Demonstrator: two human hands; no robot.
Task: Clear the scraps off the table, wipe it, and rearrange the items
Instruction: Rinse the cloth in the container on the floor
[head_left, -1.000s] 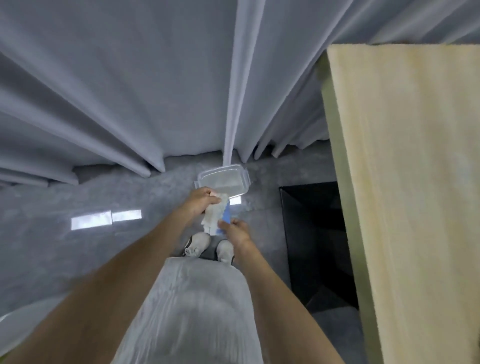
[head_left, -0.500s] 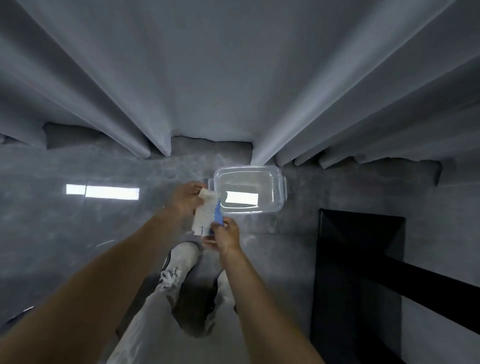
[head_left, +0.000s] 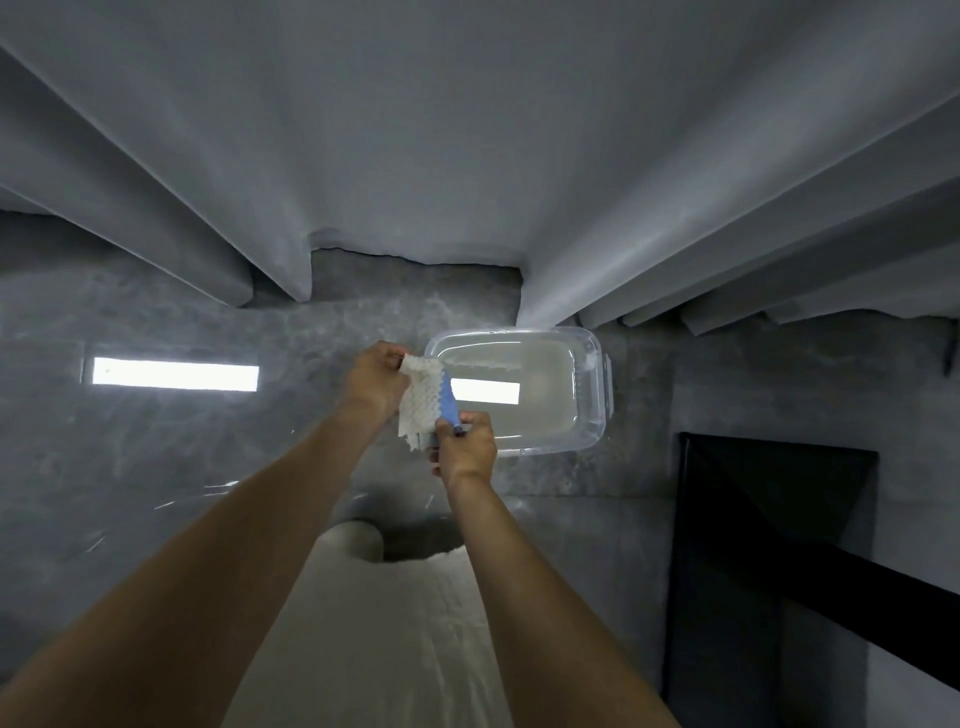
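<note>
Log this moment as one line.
left hand: pinches cloth top | right hand: pinches cloth bottom | clear tub: on floor, beyond hands

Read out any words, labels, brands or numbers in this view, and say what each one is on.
None can be read. The white and blue textured cloth, pinched by the left hand and right hand, carries no lettering; the clear plastic tub on the grey floor shows no label.

Left hand (head_left: 376, 382) pinches top corner of white-and-blue cloth (head_left: 423, 408); right hand (head_left: 465, 449) pinches its lower end. Clear plastic tub (head_left: 587, 384) on grey floor (head_left: 182, 457), just right of grip. Grey curtain (head_left: 467, 156) beyond.
</note>
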